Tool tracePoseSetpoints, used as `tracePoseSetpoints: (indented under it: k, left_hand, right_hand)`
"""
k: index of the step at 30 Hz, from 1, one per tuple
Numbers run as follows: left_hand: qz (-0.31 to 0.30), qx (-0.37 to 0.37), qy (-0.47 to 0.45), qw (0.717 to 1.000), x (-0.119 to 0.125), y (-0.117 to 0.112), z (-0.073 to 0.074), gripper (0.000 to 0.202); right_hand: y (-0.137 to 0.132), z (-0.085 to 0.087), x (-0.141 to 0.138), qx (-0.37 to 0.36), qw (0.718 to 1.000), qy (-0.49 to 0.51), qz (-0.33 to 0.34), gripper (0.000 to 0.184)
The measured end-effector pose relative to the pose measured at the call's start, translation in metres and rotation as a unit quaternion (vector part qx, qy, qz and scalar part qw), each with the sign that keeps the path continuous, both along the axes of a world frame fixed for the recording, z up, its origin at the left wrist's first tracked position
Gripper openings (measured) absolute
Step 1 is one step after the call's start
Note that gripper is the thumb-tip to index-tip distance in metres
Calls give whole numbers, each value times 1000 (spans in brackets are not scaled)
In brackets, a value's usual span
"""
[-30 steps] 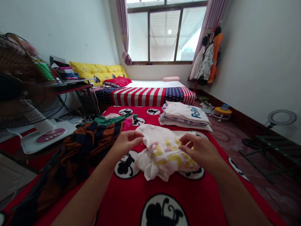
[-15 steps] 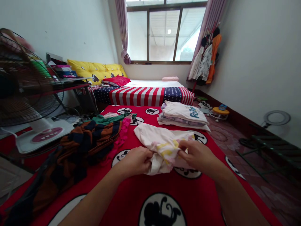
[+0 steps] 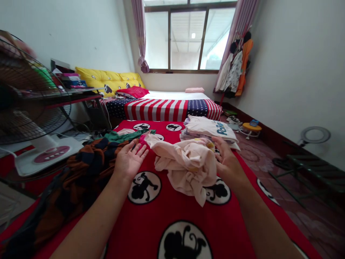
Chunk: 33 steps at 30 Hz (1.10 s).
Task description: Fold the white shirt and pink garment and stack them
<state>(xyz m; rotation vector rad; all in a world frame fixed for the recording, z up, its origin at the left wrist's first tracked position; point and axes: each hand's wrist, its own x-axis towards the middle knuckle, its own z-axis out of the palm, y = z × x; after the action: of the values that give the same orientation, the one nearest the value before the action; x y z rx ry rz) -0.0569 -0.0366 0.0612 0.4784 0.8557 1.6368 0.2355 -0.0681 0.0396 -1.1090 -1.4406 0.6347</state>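
Lying open, palm up, left hand (image 3: 130, 158), right hand (image 3: 226, 161) flat against crumpled pale garment (image 3: 185, 163) (thumb hidden, probably not gripping), folded stack (image 3: 208, 130) partly blocked behind.

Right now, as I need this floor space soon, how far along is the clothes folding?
Done: a neat folded stack lies behind the hands. In hand: a crumpled pale shirt on the red blanket, with the right hand flat against its edge and the left hand open beside it, neither with a grip on it. Left: the heap of unfolded striped and green clothes to the left.
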Motion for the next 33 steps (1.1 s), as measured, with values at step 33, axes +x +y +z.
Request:
tracePoseSetpoints:
  k: [33]
  left_hand:
    - [-114,195,430,874,30,-15,-21,21]
  right_hand:
    - [-16,10,-19,-106,985,135,14,22]
